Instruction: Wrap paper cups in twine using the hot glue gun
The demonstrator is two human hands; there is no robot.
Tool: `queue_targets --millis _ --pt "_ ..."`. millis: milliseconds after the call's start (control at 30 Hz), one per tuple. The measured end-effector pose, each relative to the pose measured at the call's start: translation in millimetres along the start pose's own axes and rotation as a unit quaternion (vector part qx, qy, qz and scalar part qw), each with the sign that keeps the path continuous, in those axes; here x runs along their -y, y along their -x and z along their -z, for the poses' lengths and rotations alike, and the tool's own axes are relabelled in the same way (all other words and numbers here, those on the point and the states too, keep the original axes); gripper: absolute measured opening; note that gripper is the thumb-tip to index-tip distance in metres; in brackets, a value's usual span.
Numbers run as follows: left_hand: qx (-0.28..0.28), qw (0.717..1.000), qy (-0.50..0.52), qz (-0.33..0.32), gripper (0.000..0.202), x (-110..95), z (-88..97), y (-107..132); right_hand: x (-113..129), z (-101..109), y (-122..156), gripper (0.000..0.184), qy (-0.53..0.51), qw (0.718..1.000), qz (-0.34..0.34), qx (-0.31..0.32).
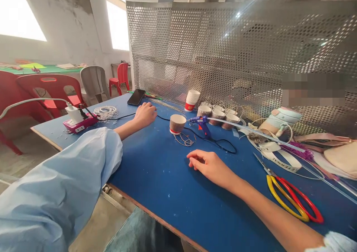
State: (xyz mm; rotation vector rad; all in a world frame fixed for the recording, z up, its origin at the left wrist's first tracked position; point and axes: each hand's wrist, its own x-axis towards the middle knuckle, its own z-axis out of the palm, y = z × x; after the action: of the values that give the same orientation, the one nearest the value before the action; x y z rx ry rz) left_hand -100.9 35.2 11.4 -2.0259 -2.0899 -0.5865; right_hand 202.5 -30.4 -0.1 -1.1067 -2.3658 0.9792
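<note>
My left hand is palm down over the far left of the table, fingers loosely bent, across the black cord; what is under the palm is hidden. My right hand rests on its side near the middle, fingers loosely curled and slightly apart, nothing visible in them. Between the hands stands a paper cup wrapped in brown cord, a red band showing at its base. A loose end of cord curls beside it. Just right of the cup is a blue hot glue gun with a long clear glue stick in its back.
Several wrapped cups and a paper cup stack stand behind. Scissors lie by my right forearm. A phone, pink power strip and white cord coil are left; a tumbler and ribbon right.
</note>
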Motion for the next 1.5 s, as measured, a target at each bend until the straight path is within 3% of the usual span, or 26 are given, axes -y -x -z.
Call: queue_targets --millis 200,333,467,600,733,800,900,1067,1167,1333,1500 --pt "-0.011 0.985 0.085 -0.153 0.031 -72.2 6.4 10.3 -7.3 13.4 -18.6 0.021 -0.008 0.998 -0.006 -0.061" --pt "0.029 0.979 0.078 -0.185 0.025 -93.6 -3.8 27.5 -13.7 15.2 -14.1 0.021 -0.004 0.997 -0.023 -0.067" --pt "0.045 0.983 0.084 -0.156 0.042 -91.9 -15.7 29.3 -20.0 9.9 -11.3 0.02 -0.002 0.998 -0.012 -0.069" --pt "0.021 0.971 0.204 -0.123 0.054 -89.6 -16.8 29.9 -27.0 4.1 -13.5 0.021 -0.019 0.992 0.019 -0.125" --pt "0.029 0.916 0.395 -0.055 0.044 -99.3 -7.1 43.0 -34.3 2.3 -15.6 0.021 0.008 0.968 0.081 -0.238" --pt "0.047 0.89 0.453 -0.039 0.032 -104.6 -3.7 49.9 -37.5 1.0 -16.3 0.021 0.019 0.959 0.108 -0.263" --pt "0.073 0.866 0.495 -0.01 0.019 -108.8 -4.4 56.5 -41.1 -2.3 -17.8 0.026 0.003 0.962 0.087 -0.26" --pt "0.119 0.802 0.584 0.015 0.017 -112.5 -12.8 64.3 -44.4 -6.1 -20.1 0.027 -0.085 0.97 0.018 -0.228" --pt "0.128 0.778 0.614 0.032 0.016 -115.6 -16.4 69.5 -45.0 -5.8 -19.1 0.015 -0.081 0.973 0.019 -0.213" --pt "0.1 0.757 0.642 0.074 0.014 -118.1 -20.3 72.1 -37.4 -7.5 -13.1 0.012 -0.054 0.973 0.023 -0.221" --pt "0.112 0.704 0.69 0.123 0.018 -122.0 -18.5 73.1 -25.4 -16.8 -4.9 0.009 -0.051 0.977 0.044 -0.201"
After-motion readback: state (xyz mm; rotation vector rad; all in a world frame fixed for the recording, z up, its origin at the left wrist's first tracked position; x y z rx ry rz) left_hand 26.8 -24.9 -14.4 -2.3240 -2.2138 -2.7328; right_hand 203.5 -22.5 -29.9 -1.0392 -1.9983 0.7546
